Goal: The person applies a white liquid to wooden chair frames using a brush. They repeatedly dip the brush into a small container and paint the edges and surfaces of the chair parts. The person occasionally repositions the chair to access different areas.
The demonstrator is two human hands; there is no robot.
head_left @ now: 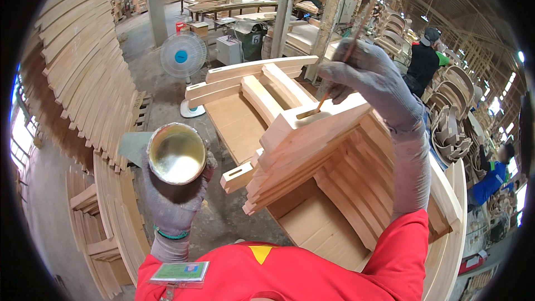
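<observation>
My left hand [177, 203], in a grey glove, is closed around a round pot [177, 154] with a smeared rim and a pale, milky liquid inside. My gloved right hand [374, 81] is raised over the stacked wood, its fingers closed on a thin stick [324, 100]. The stick's lower end is at a narrow slot [308, 114] in the end of the top wooden piece [320, 131]. Several similar curved pieces lie beneath it. Whether the tip is inside the slot or only at its edge, I cannot tell.
Slotted wooden rails [253, 69] lie beyond the stack, over a cardboard sheet [237, 118]. A tall pile of curved boards [83, 61] stands at left. A standing fan [183, 56] is behind. Two people [426, 61] are at the right among curved chair parts [451, 100].
</observation>
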